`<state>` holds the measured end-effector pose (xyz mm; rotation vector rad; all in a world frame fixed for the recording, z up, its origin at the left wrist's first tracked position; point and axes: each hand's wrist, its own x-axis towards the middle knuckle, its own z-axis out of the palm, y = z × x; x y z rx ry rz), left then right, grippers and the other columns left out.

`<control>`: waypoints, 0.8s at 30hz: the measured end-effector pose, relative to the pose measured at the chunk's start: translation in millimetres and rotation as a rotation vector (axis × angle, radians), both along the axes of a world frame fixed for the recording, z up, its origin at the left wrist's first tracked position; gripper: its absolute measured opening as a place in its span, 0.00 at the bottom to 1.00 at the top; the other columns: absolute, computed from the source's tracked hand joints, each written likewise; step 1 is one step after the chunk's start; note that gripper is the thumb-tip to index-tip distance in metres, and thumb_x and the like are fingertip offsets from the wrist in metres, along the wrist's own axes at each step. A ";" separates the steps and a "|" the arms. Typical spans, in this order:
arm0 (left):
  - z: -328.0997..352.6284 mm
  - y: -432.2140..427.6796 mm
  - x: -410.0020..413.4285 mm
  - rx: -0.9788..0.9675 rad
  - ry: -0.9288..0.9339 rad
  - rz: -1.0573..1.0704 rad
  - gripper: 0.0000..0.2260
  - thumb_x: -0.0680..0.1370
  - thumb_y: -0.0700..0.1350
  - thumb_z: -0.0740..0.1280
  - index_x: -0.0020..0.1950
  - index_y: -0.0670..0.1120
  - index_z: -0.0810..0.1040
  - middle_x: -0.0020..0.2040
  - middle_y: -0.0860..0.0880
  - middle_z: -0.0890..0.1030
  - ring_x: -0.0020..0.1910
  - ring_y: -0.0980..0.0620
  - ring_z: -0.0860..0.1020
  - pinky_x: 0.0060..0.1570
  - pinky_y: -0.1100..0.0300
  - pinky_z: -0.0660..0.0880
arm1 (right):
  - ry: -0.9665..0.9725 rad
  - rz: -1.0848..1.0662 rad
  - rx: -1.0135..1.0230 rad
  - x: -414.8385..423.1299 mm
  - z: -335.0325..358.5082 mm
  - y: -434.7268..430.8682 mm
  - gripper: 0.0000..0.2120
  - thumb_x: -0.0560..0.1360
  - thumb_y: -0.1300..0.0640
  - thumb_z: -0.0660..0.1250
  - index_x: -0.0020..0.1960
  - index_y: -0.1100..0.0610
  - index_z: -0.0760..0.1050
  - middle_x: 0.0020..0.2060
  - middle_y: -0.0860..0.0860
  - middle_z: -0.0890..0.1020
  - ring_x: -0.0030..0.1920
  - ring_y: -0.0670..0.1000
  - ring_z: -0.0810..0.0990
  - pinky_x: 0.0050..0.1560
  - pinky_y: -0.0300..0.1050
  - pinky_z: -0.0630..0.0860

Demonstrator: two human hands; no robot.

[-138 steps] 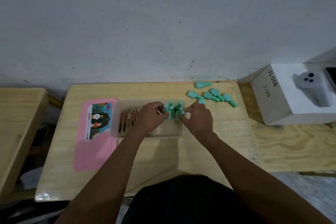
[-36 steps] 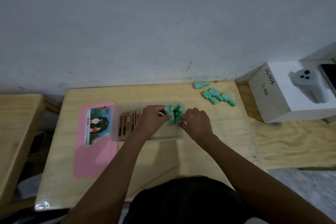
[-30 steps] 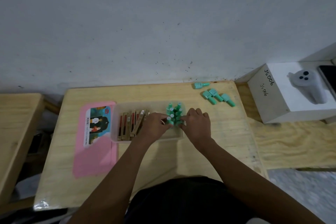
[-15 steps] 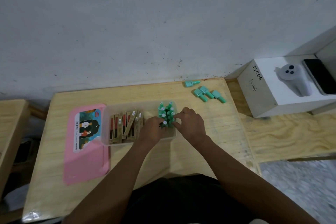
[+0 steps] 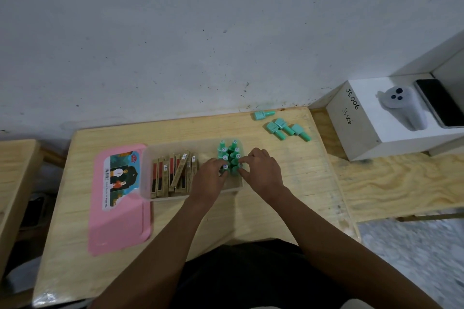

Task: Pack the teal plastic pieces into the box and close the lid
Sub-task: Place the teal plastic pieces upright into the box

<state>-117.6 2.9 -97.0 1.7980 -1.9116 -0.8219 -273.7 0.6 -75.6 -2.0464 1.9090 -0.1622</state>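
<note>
Teal pieces (image 5: 229, 157) stand upright, clustered at the right end of the clear box (image 5: 160, 196); four more (image 5: 283, 126) lie loose on the table (image 5: 251, 208), well apart, near the wall. Head view: left hand (image 5: 209, 175) and right hand (image 5: 262, 170) pinch the nearest pieces from either side. Pink lid (image 5: 118, 221) lies flat left of the box. Judgement: keep rows tight and vertical, leaving room for the rest so the lid seats.
</note>
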 end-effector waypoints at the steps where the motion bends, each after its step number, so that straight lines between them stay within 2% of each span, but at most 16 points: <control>1: -0.6 0.3 -0.2 -0.006 0.000 0.001 0.13 0.74 0.41 0.69 0.59 0.45 0.80 0.51 0.46 0.82 0.48 0.47 0.79 0.46 0.58 0.74 | -0.003 -0.001 -0.005 -0.4 0.0 0.3 0.15 0.76 0.48 0.67 0.62 0.48 0.78 0.54 0.50 0.77 0.57 0.52 0.74 0.53 0.48 0.72; 6: -0.4 1.9 -0.9 -0.049 0.010 0.005 0.14 0.74 0.42 0.70 0.59 0.46 0.79 0.53 0.46 0.82 0.49 0.47 0.80 0.48 0.52 0.78 | -0.092 0.003 -0.014 -6.8 -1.7 1.9 0.16 0.76 0.48 0.67 0.62 0.48 0.78 0.52 0.49 0.78 0.56 0.51 0.74 0.53 0.48 0.74; 11: 11.9 0.2 -0.6 -0.209 -0.054 -0.021 0.15 0.72 0.49 0.72 0.56 0.46 0.80 0.50 0.48 0.82 0.47 0.49 0.80 0.44 0.56 0.75 | -0.187 -0.043 -0.119 -26.5 -2.9 9.0 0.13 0.76 0.47 0.67 0.59 0.47 0.80 0.47 0.46 0.79 0.50 0.47 0.75 0.46 0.43 0.74; 14: 21.2 -9.1 -9.7 -0.316 -0.085 -0.017 0.13 0.72 0.52 0.71 0.53 0.47 0.81 0.46 0.50 0.82 0.45 0.51 0.79 0.43 0.58 0.74 | -0.189 -0.167 -0.147 -54.2 -5.3 15.1 0.12 0.77 0.48 0.67 0.58 0.47 0.80 0.47 0.46 0.80 0.49 0.45 0.75 0.45 0.40 0.74; 19: 32.0 -34.3 -62.6 -0.345 -0.023 -0.045 0.10 0.73 0.50 0.69 0.50 0.48 0.81 0.43 0.50 0.81 0.43 0.50 0.78 0.42 0.56 0.75 | -0.266 -0.439 -0.003 -109.2 -16.8 13.9 0.11 0.78 0.48 0.65 0.59 0.46 0.79 0.47 0.44 0.78 0.49 0.46 0.76 0.44 0.41 0.71; 21: 30.9 -47.4 -90.0 -0.309 -0.030 -0.102 0.11 0.74 0.50 0.67 0.53 0.47 0.81 0.46 0.49 0.82 0.46 0.48 0.78 0.44 0.54 0.75 | -0.317 -0.511 0.067 -128.1 -19.2 4.8 0.11 0.78 0.48 0.65 0.59 0.47 0.79 0.48 0.46 0.80 0.47 0.46 0.76 0.45 0.42 0.72; 24: 24.6 -70.6 -127.6 -0.136 -0.197 -0.251 0.18 0.76 0.51 0.64 0.64 0.47 0.75 0.60 0.47 0.77 0.58 0.46 0.75 0.54 0.51 0.72 | -0.352 -0.548 0.103 -152.3 -23.0 -14.0 0.12 0.78 0.48 0.65 0.59 0.49 0.80 0.50 0.49 0.83 0.48 0.48 0.79 0.48 0.43 0.75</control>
